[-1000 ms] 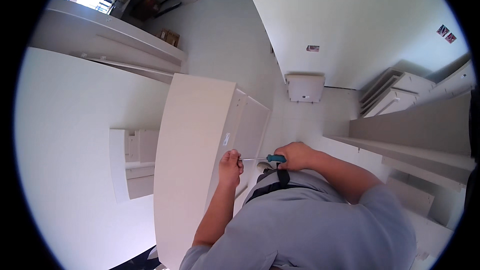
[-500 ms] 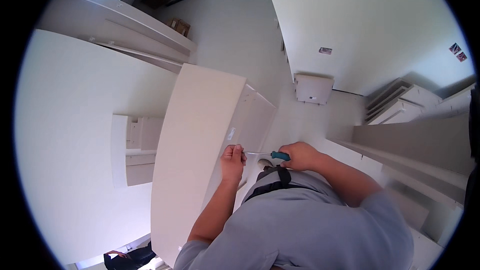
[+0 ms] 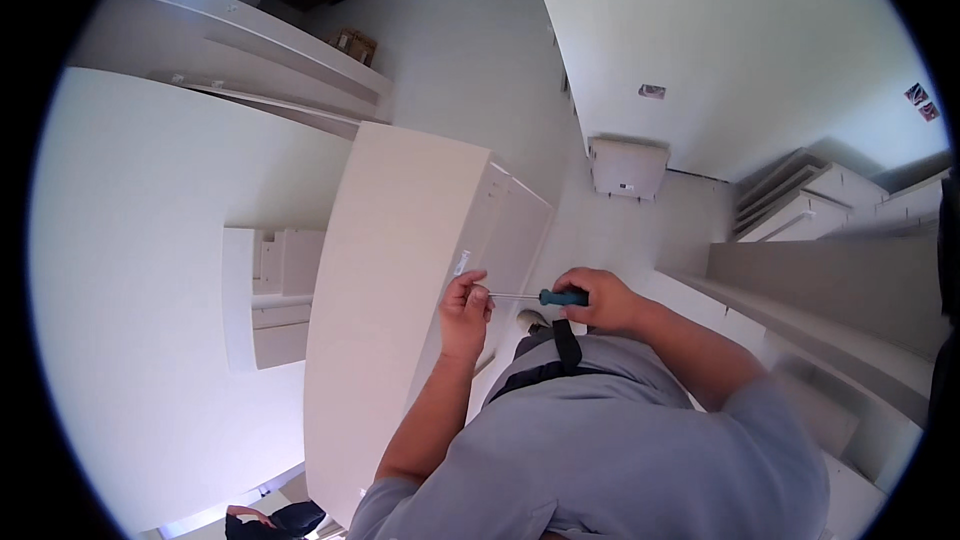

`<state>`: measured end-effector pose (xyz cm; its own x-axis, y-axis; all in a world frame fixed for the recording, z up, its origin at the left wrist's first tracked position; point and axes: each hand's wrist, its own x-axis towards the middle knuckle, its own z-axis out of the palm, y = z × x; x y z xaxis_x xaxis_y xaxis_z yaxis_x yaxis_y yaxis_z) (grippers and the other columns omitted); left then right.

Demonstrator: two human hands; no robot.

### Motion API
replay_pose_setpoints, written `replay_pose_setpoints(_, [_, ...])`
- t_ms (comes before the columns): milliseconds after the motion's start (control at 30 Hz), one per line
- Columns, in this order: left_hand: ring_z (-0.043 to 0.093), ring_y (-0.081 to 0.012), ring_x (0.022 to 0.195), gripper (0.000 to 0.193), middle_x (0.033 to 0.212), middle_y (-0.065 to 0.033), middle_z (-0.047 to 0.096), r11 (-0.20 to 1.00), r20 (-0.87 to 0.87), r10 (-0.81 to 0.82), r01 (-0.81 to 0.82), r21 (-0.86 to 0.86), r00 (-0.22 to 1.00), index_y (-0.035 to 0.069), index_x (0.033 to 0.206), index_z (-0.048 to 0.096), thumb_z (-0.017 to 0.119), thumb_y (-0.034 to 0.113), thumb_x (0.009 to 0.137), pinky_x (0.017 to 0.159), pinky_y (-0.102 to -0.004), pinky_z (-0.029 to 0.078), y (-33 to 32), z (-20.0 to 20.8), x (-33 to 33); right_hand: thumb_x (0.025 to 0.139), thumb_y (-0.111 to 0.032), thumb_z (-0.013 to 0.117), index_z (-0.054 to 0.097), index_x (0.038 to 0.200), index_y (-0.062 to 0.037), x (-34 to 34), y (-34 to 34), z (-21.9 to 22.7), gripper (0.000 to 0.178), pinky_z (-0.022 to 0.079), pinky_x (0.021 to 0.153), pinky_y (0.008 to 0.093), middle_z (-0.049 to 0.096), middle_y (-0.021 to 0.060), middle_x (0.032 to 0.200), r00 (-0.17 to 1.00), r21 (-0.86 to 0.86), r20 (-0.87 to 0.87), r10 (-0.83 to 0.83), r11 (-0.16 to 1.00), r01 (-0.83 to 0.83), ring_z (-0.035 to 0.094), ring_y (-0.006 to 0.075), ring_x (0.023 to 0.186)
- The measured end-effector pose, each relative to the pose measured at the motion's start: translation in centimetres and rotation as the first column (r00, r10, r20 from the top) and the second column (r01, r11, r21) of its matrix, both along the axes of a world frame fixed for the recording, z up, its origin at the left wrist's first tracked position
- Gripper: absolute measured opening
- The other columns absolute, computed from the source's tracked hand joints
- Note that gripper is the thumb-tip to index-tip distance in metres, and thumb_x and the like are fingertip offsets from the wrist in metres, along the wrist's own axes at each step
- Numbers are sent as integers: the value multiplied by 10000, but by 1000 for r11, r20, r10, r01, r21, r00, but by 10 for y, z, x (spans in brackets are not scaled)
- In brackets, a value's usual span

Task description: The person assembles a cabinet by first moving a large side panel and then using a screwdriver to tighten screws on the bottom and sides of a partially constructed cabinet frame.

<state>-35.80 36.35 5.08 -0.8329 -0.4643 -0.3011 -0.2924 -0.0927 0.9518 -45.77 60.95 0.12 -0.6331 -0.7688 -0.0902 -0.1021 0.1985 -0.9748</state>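
My right hand (image 3: 604,300) is closed round the dark teal handle of a screwdriver (image 3: 563,297). Its thin metal shaft points left, roughly level, and ends at the fingers of my left hand (image 3: 463,315). My left thumb and fingers pinch together around the tip, against the edge side of a large off-white cabinet (image 3: 390,240). Whatever sits between those fingertips is too small or hidden to name. Just above my left hand, a small pale label (image 3: 462,262) shows on the cabinet's side.
Past my right forearm stand long panels (image 3: 820,285) and stacked boards (image 3: 800,205). A flat panel piece (image 3: 628,168) leans against the far wall (image 3: 720,40). Beyond the cabinet on the left is a big white panel (image 3: 150,260). Another person in dark clothes (image 3: 285,520) shows at lower left.
Both hands and the screwdriver have risen slightly in the view. My right fingers have shifted farther back along the handle, and the left fingers have loosened and spread a little.
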Motion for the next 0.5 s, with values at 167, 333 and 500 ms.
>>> replay_pose_setpoints(167, [521,-48,694,282,802,27,604,892,134,-181,220,-394,974,30,1235,658,655,77,957,644,-208,452,-45,-5,19,784,-171,811,668,1160,-74,-20,0,-20,414,526,886,351,667,108,1049,987,-133,-80,-137,983,126,666,265,971])
replay_pose_setpoints(333, [507,-46,696,193,812,35,601,754,219,215,-19,-657,952,33,1149,671,616,144,1000,630,-216,440,-138,-24,25,789,-179,808,673,1165,-92,-37,-4,-54,408,528,878,346,663,97,1064,952,-39,-36,-305,952,304,662,265,974])
replay_pose_setpoints(500, [513,-101,644,212,755,0,573,369,247,183,167,-914,952,30,1155,645,603,135,976,602,-266,452,-158,-66,35,811,-226,778,678,1149,-126,-52,-33,-102,365,542,862,374,663,78,1076,907,-10,-109,-408,912,409,661,284,982])
